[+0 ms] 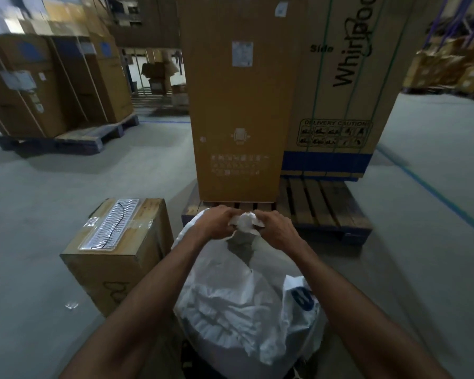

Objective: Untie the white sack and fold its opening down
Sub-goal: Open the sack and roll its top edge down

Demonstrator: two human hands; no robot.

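Observation:
A white woven sack stands upright on the floor right in front of me, crumpled along its sides, with a blue mark on its right flank. Its gathered top is bunched into a knot between both hands. My left hand grips the bunched fabric from the left, fingers curled round it. My right hand pinches the same bunch from the right. The tie itself is hidden by the fingers and fabric.
A taped cardboard box sits on the floor to the left of the sack. Behind it a wooden pallet carries a tall brown carton and a larger Whirlpool carton. More palletised cartons stand far left.

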